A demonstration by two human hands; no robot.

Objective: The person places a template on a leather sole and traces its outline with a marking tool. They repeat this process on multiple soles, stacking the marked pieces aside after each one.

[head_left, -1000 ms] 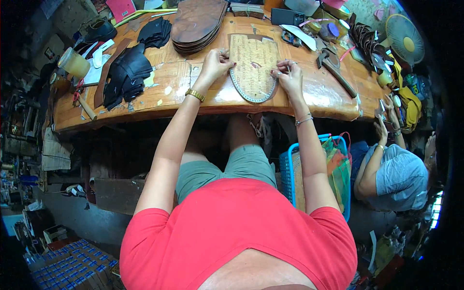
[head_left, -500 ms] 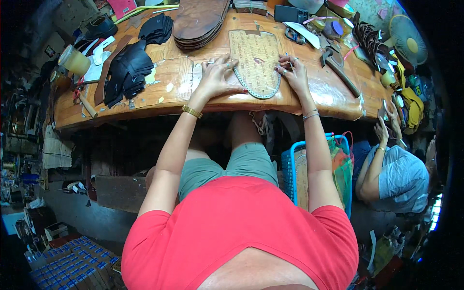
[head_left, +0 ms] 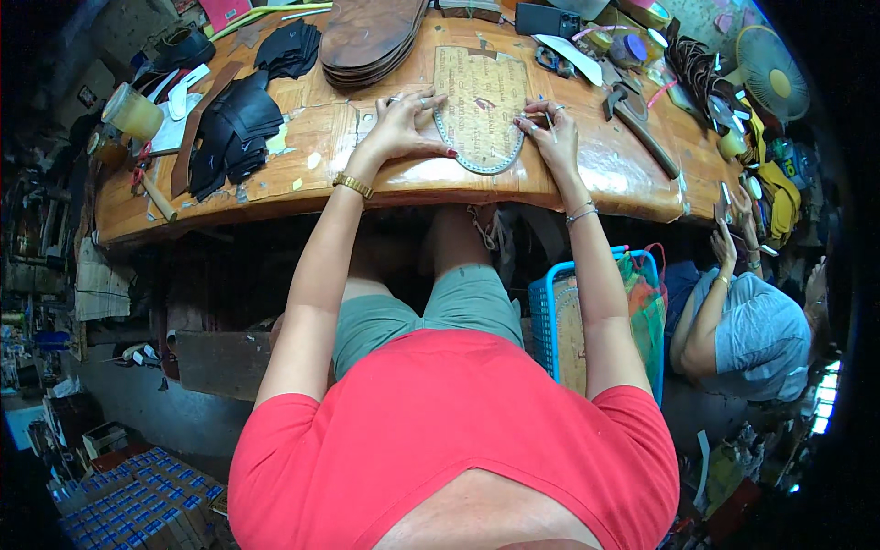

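Head view: tan, round-ended flat board (head_left: pixel 481 110) with pale dotted border lies on the glossy brown wooden bench (head_left: pixel 335 147), between both hands. Left hand (head_left: pixel 399 130) spread wide at the board's left side, thumb touching its lower-left edge. Right hand (head_left: pixel 555 139) at the board's right edge, fingers drawn in narrow; cannot tell whether something slim is held. Brown rounded leather stack (head_left: pixel 369 41): beyond-left of board. Wooden-handled hammer (head_left: pixel 647 140): right of it. Black leather pieces (head_left: pixel 236 128): well left.
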